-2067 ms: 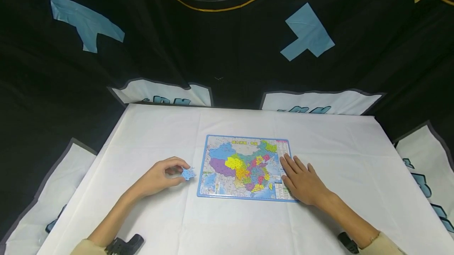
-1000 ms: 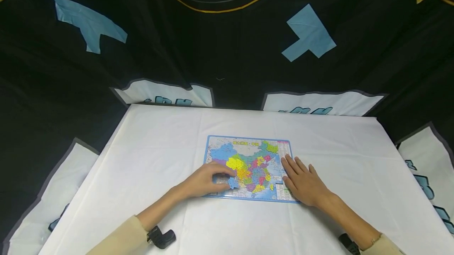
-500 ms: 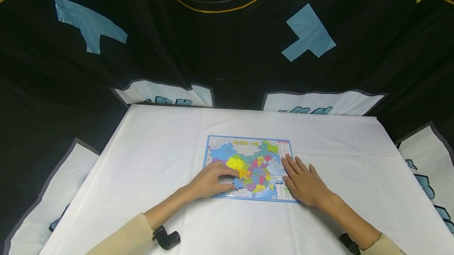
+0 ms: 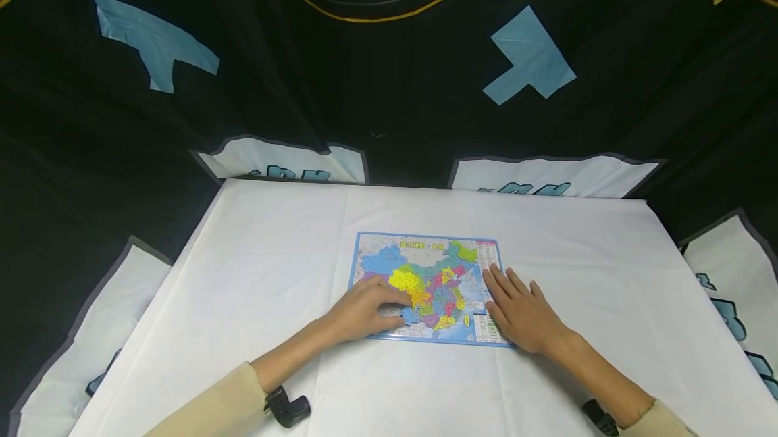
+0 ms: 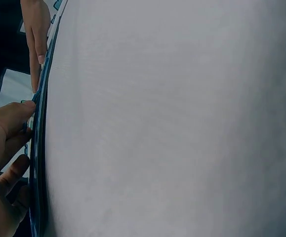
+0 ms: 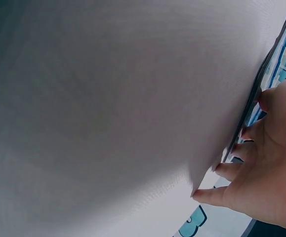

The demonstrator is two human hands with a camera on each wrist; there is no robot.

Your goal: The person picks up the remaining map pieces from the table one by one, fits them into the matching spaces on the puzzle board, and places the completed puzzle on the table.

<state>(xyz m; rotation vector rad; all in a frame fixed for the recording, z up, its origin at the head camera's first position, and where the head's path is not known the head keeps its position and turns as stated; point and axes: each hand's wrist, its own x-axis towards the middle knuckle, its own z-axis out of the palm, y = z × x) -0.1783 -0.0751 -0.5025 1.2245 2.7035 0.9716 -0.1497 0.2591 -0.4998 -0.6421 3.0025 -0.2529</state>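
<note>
A puzzle board [image 4: 425,254] with a coloured map of China lies on the white table, rimmed in blue. My left hand [image 4: 365,310] is over its lower left part, thumb and index finger pinching a small blue puzzle piece [image 4: 410,316] down at the map's lower edge. Whether the piece is fully seated, I cannot tell. Part of the purple region is hidden under that hand. My right hand [image 4: 525,313] lies flat with straight fingers on the board's right edge. In the left wrist view the board's edge [image 5: 40,148] shows side-on, beside my left fingers.
White cloth covers the table [image 4: 255,241] around the board. Beyond its far edge hangs a black curtain [image 4: 389,92] with blue and white patches. A black wrist camera [image 4: 288,410] sits at the left sleeve, just above the cloth.
My left hand has moved right from beside the board onto it, carrying the blue puzzle piece to the map's lower edge. In the last half second it shifted only slightly. The right hand stayed put.
</note>
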